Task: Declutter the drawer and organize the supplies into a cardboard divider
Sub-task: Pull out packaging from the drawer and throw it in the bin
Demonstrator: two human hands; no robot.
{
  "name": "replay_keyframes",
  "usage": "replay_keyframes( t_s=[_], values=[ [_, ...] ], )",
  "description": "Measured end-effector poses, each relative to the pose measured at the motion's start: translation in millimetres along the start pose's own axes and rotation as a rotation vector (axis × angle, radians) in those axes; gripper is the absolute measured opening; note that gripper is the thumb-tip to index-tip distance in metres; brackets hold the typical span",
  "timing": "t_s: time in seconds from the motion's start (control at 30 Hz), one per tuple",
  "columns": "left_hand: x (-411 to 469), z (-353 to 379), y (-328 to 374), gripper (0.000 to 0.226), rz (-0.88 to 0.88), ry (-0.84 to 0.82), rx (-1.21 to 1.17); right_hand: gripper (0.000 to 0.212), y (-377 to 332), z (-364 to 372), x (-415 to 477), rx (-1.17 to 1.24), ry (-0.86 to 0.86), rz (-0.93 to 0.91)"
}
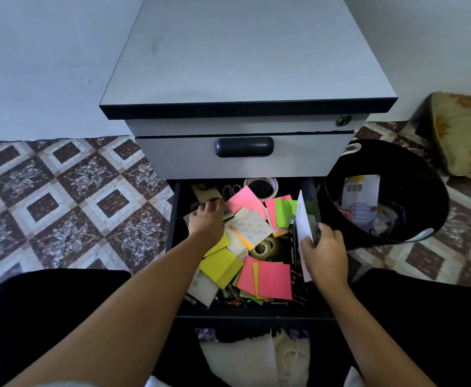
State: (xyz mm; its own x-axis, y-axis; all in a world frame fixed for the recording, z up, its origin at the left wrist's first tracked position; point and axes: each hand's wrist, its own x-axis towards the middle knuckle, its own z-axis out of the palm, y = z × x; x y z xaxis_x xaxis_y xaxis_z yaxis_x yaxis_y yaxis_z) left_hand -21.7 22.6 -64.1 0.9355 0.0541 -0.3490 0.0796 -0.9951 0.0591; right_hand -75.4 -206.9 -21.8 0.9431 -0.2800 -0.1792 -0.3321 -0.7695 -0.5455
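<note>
The open lower drawer [174, 219] of a grey cabinet is full of loose supplies: pink sticky notes [274, 280], yellow sticky notes [220, 263], a green note [284, 212], a clear tape roll [265, 248], a larger tape roll [260, 187], a black stapler box [294, 255]. My left hand [206, 219] reaches into the drawer's back left, fingers curled down among paper and card pieces; what it holds is hidden. My right hand [325, 250] grips a white paper slip [302, 222] and a dark object at the drawer's right side.
A black bin [424, 191] with paper scraps stands right of the cabinet. The upper drawer [244, 157] is closed. The cabinet's grey top [245, 60] is bare. A floral cushion [463, 132] lies far right. White cloth [256, 356] lies between my knees on the patterned floor.
</note>
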Motion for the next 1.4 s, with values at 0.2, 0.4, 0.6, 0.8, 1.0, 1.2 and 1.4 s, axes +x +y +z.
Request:
replay_keyframes(
  t_s=[0.2, 0.4, 0.6, 0.8, 1.0, 1.2, 1.4],
  values=[
    [-5, -5, -5, 0.041, 0.077, 0.180, -0.059, 0.045, 1, -2, 4, 0.097, 0.007, 0.031],
    [-33, -37, -16, 0.040, 0.191, 0.430, -0.535, 0.040, -3, 3, 2, 0.234, 0.005, 0.060],
    [-60, -72, -20, 0.015, 0.010, 0.546, -0.940, 0.033, -16, 3, -8, 0.541, -0.041, 0.109],
    [-66, -38, -12, 0.007, -0.236, 0.190, -1.472, 0.012, -20, 1, -14, 0.686, -0.187, 0.055],
    [-84, 9, 25, 0.021, -0.606, 0.005, -1.799, 0.013, -10, 43, -35, 0.764, -0.446, 0.230],
    [-91, 20, 24, 0.028, -0.512, -0.153, -1.868, 0.022, -4, 64, -42, 0.434, -0.545, 0.102],
    [-93, 28, 12, 0.026, -0.520, -0.102, -1.807, 0.041, -5, 64, -8, 0.003, -0.097, 0.039]
  ],
)
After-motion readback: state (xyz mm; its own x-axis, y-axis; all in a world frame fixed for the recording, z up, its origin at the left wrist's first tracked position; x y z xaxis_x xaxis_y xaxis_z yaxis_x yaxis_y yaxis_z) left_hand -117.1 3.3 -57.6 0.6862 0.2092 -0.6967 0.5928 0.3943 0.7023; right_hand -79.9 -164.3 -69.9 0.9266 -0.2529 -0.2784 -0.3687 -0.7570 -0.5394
